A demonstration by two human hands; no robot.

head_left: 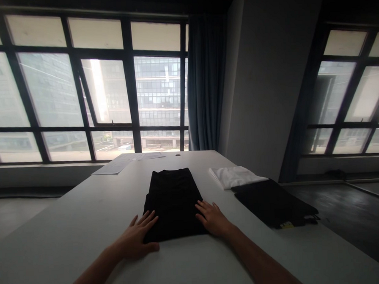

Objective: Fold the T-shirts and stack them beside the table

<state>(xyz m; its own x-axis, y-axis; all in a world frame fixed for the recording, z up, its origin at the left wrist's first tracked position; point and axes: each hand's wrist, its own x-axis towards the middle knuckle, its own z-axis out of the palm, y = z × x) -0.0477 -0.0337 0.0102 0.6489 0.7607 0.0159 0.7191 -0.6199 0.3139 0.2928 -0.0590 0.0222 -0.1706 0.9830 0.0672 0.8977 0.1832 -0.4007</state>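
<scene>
A folded black garment [175, 198] lies flat on the white table [95, 223] in front of me; its exact kind does not show. My left hand [135, 238] rests at its near left edge, fingers spread on the cloth and thumb below the near edge. Along the right edge lies my right hand [212, 217], with its fingertips flat on the fabric. Neither hand grips anything.
To the right lie a folded white cloth [236, 176] and a dark fabric piece [275, 203] with a yellowish label, reaching the table's right edge. Papers [114, 165] are at the far left. Beyond the table are windows, a blue curtain [205, 82] and a pillar [256, 83].
</scene>
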